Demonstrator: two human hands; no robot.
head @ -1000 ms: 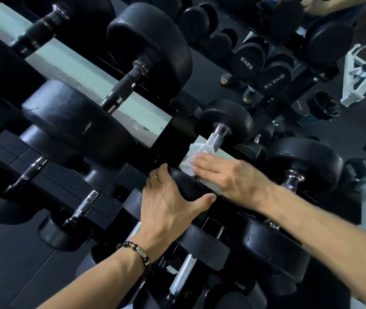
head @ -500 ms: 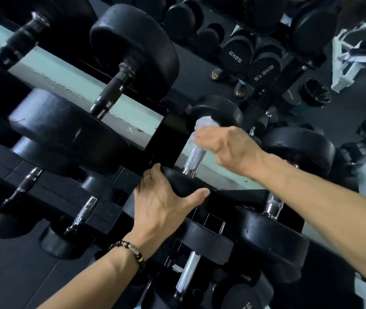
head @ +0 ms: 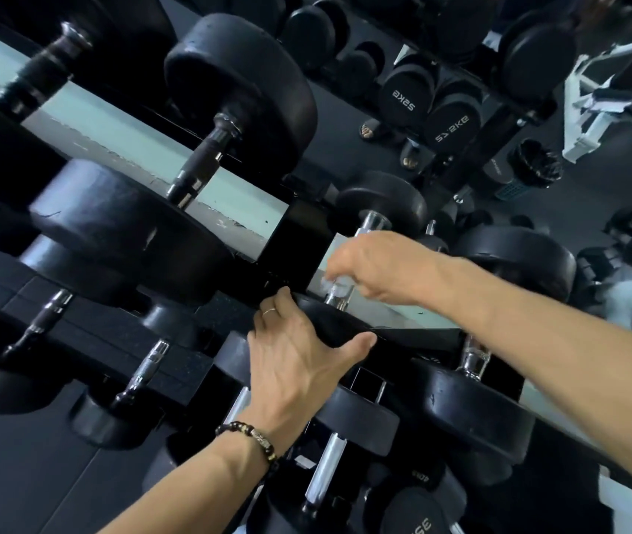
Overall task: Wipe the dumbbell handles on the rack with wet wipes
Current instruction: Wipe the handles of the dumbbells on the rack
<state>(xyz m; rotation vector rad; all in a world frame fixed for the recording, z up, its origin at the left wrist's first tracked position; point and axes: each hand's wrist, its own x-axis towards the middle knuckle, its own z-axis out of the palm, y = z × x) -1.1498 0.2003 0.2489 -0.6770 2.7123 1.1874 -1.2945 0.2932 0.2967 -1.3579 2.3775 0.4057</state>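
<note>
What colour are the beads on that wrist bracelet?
Mostly dark beads on the beaded bracelet, with one silvery piece; head view.

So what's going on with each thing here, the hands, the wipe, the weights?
Right hand: curled round the wipe on a chrome handle.
Wipe: wrapped on that handle, mostly hidden.
Chrome handle: partly covered by the hand.
Left hand: gripping the dumbbell head, steadying it.
Other dumbbells: resting on the rack, untouched.
</note>
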